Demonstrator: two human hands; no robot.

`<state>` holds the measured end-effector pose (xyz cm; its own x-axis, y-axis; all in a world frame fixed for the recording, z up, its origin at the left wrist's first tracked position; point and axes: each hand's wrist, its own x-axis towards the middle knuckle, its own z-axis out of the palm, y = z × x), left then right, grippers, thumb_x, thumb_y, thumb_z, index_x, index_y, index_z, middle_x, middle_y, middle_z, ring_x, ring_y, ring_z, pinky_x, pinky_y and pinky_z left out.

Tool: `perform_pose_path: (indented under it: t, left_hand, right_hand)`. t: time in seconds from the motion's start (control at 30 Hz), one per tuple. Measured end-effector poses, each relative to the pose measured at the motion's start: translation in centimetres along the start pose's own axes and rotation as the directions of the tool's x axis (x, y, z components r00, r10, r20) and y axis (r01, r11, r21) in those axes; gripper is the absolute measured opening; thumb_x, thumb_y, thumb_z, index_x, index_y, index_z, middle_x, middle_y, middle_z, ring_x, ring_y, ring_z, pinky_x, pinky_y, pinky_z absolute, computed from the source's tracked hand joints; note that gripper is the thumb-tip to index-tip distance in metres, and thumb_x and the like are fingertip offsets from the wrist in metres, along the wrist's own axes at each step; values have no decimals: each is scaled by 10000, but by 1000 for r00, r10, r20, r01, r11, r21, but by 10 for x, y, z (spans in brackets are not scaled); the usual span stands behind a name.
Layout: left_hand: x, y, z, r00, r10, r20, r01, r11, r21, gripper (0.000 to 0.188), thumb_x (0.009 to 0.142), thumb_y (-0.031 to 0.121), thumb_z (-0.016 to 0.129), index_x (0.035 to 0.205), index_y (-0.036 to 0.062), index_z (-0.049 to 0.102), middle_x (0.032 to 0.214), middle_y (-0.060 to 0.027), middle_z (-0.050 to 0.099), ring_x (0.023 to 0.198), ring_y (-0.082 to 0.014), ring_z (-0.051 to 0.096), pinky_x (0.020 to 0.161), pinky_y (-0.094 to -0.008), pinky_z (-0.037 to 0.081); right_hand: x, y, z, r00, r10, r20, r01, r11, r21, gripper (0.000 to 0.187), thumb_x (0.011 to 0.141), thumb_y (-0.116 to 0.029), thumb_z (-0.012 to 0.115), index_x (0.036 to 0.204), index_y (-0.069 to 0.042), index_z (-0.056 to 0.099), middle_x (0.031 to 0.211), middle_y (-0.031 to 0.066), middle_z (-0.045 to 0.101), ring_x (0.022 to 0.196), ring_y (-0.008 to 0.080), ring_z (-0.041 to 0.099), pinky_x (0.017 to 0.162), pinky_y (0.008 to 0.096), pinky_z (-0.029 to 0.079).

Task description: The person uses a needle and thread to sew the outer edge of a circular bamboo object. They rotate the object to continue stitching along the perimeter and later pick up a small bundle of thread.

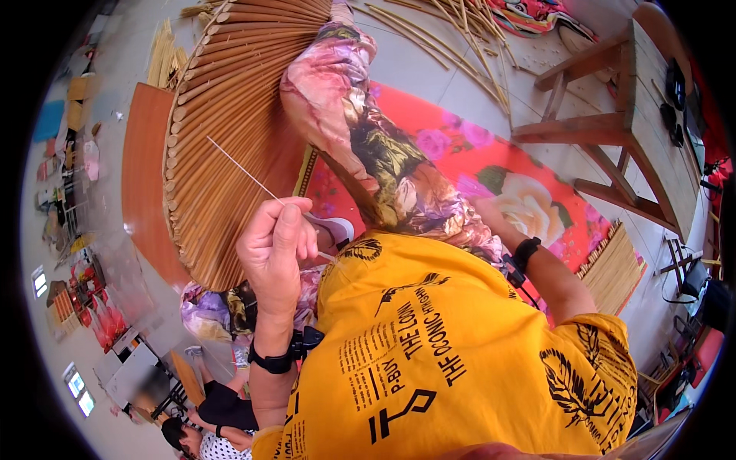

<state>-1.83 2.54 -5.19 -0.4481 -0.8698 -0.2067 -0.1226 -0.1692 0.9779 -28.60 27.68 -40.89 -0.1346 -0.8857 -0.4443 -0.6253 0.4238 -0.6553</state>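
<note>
Raised in front of the yellow shirt, my left hand (277, 249) is closed, thumb pressed to the forefinger. Its pinch holds a thin white needle-like strand (239, 166), straight and slanting to the far left; whether it is a needle or taut thread I cannot tell. Beyond it stands a large fan of brown bamboo sticks (222, 165), its round stick ends along the left side. The strand's far tip overlaps the sticks in view; contact is unclear. On the right, my right hand (484, 208) reaches behind my patterned trouser leg (399, 165), its fingers hidden.
A red floral mat (437, 115) lies under my legs. Loose bamboo strips (475, 57) are on the floor at the far right, near a wooden stool (632, 115). A bundle of slats (613, 268) lies right. Another person (218, 429) is at lower left.
</note>
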Motion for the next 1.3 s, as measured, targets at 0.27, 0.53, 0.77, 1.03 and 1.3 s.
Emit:
perform_pose_path:
  t: [0.27, 0.53, 0.77, 1.03, 1.3]
  left_hand:
    - [-12, -7, -10, 998, -46, -54, 58, 965, 257, 218, 986, 131, 485, 961, -52, 601, 764, -92, 633, 717, -147, 614, 718, -260, 483]
    - [-10, -12, -18, 997, -20, 70, 7, 982, 187, 370, 986, 162, 503, 1284, -58, 493, 1092, -166, 662, 1122, -240, 602, 990, -353, 441]
    - [-42, 19, -48, 994, 45, 96, -83, 894, 441, 549, 915, 176, 603, 1397, -8, 416, 1258, -107, 628, 1257, -229, 518, 1059, -346, 371]
    - [-213, -30, -117, 892, -47, -449, 95, 992, 85, 199, 927, 125, 607, 1030, -37, 658, 834, -104, 711, 762, -155, 688, 706, -294, 535]
    - [-322, -303, -98, 295, -567, -769, 307, 818, -486, 247, 907, 225, 606, 972, -8, 654, 771, -80, 691, 699, -138, 667, 640, -276, 526]
  right_hand:
    - [-35, 67, 40, 969, -72, 235, 50, 994, 99, 191, 861, -172, 547, 944, -22, 631, 897, 214, 654, 884, 369, 638, 755, 474, 494]
    - [-11, 27, 5, 983, 2, 182, 9, 998, -64, 192, 865, -168, 548, 961, -24, 631, 918, 204, 653, 897, 358, 635, 769, 466, 490]
    - [49, -26, -48, 990, -102, -97, 80, 974, -213, 194, 868, -165, 549, 975, -25, 631, 937, 196, 653, 907, 348, 632, 782, 458, 486]
    - [99, -48, -122, 990, -141, -32, 119, 920, -373, 197, 872, -161, 550, 992, -27, 631, 959, 186, 652, 920, 336, 630, 797, 450, 482]
    - [144, -79, -141, 985, -161, 56, 167, 842, -513, 201, 876, -157, 551, 1009, -29, 631, 981, 176, 651, 932, 324, 627, 812, 441, 478]
